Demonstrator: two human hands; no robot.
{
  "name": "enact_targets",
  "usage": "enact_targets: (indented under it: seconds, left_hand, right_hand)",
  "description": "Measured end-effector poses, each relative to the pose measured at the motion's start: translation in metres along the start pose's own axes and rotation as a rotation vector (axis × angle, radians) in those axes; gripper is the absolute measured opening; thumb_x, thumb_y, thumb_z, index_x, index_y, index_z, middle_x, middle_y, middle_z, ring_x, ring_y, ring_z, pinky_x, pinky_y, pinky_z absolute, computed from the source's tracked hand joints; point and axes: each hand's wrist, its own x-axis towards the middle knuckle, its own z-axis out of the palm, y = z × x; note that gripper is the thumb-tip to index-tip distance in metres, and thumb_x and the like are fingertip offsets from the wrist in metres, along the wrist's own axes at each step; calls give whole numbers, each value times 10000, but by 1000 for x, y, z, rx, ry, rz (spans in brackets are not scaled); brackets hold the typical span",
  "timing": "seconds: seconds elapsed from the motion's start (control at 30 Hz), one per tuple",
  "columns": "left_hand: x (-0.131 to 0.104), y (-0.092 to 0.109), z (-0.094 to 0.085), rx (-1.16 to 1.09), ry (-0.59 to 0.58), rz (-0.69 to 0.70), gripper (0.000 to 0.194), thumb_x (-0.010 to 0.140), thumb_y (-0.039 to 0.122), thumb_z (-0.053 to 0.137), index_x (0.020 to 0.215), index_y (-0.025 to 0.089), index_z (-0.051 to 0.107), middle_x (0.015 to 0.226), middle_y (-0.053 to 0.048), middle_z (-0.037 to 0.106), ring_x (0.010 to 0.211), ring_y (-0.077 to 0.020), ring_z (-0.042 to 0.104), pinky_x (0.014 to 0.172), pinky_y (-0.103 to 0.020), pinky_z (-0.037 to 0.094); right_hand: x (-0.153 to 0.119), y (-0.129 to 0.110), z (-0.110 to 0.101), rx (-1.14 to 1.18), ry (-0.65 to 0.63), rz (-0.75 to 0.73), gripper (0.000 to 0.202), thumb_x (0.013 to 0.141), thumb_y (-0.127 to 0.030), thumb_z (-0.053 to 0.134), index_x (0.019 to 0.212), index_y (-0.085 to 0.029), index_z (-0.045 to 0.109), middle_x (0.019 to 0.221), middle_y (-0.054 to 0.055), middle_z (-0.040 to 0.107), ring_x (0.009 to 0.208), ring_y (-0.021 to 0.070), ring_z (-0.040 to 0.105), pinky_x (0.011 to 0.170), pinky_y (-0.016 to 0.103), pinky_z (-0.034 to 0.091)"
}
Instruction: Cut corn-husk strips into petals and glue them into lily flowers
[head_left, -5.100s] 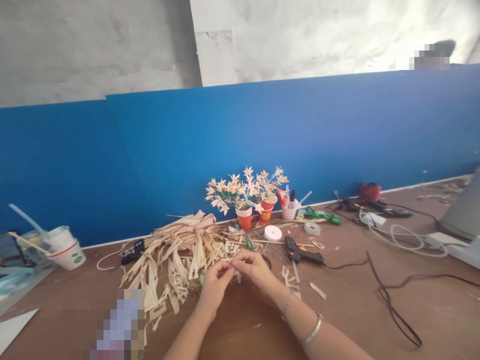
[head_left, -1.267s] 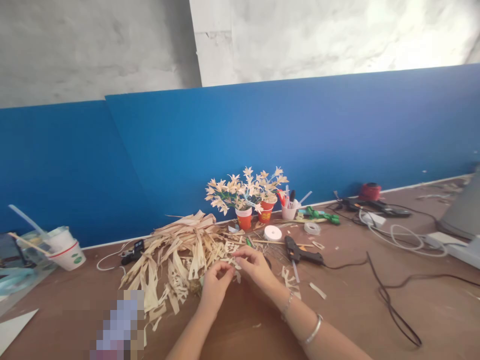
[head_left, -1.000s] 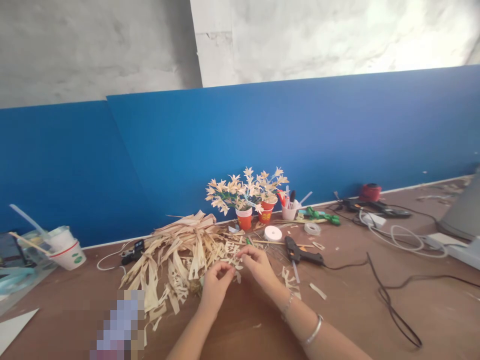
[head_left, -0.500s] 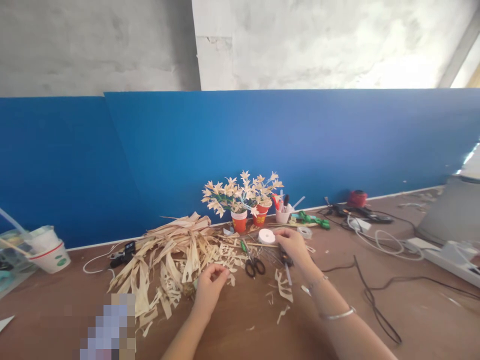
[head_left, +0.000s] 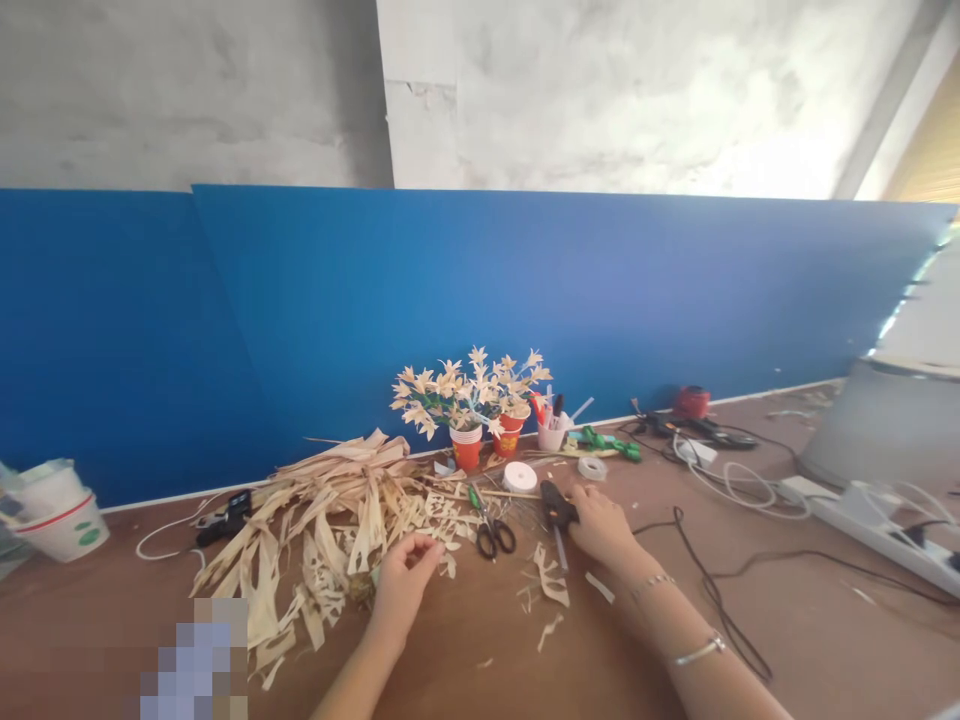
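Note:
My right hand (head_left: 604, 527) is at the black hot glue gun (head_left: 556, 503), fingers closed about its grip; a pale glue stick (head_left: 561, 550) pokes out of the near end. My left hand (head_left: 409, 578) hovers beside the dried husks (head_left: 322, 520), thumb and fingertips pinched together; whatever is in the pinch is too small to make out. Between the hands lie dark-handled scissors (head_left: 496, 540). A white tape roll (head_left: 520, 477) rests just beyond the glue gun. Cut husk scraps (head_left: 551, 578) are scattered in front of it.
Two red paper cups (head_left: 466, 455) hold pale husk flowers (head_left: 469, 390) at the back. A small white cup (head_left: 551, 435) of tools stands beside them. Cables (head_left: 712, 570) and a power strip (head_left: 874, 530) lie right. A white tub (head_left: 64, 530) sits far left.
My right hand has moved from beside the white tape roll down to the glue gun and closed on its grip. My left hand keeps its pinch. The view has turned slightly right.

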Motion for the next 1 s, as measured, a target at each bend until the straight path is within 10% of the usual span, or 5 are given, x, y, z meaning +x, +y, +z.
enact_targets:
  seconds: [0.2, 0.37, 0.6, 1.0]
  left_hand:
    - [0, 0, 0, -21, 14, -7, 289, 655, 467, 641, 630, 179, 627, 630, -4, 604, 638, -177, 529, 656, -287, 424]
    - [-1, 2, 3, -77, 27, -52, 291, 652, 463, 635, 637, 172, 620, 621, -1, 591, 627, -166, 510, 649, -277, 405]
    - [1, -1, 5, -107, 51, -88, 322, 630, 495, 625, 595, 178, 576, 555, 24, 512, 574, -148, 457, 595, -255, 363]
    - [0, -5, 10, -72, 100, -16, 268, 651, 416, 627, 538, 180, 569, 576, 13, 514, 574, -146, 467, 589, -253, 377]
  right_hand:
    - [3, 5, -9, 519, 70, 18, 267, 749, -240, 524, 989, -165, 613, 936, 104, 664, 875, 259, 603, 719, 306, 399]
    - [-13, -41, -21, 975, 58, -259, 236, 709, -334, 598, 861, -164, 660, 784, 47, 663, 721, 219, 578, 654, 301, 428]
    - [-30, -104, -13, 912, 45, -661, 116, 744, -236, 584, 642, -180, 579, 716, 24, 560, 688, 164, 533, 648, 267, 421]
    - [-45, -104, 9, 928, -5, -682, 102, 711, -100, 529, 708, -196, 563, 823, 37, 543, 737, 162, 554, 667, 246, 451]
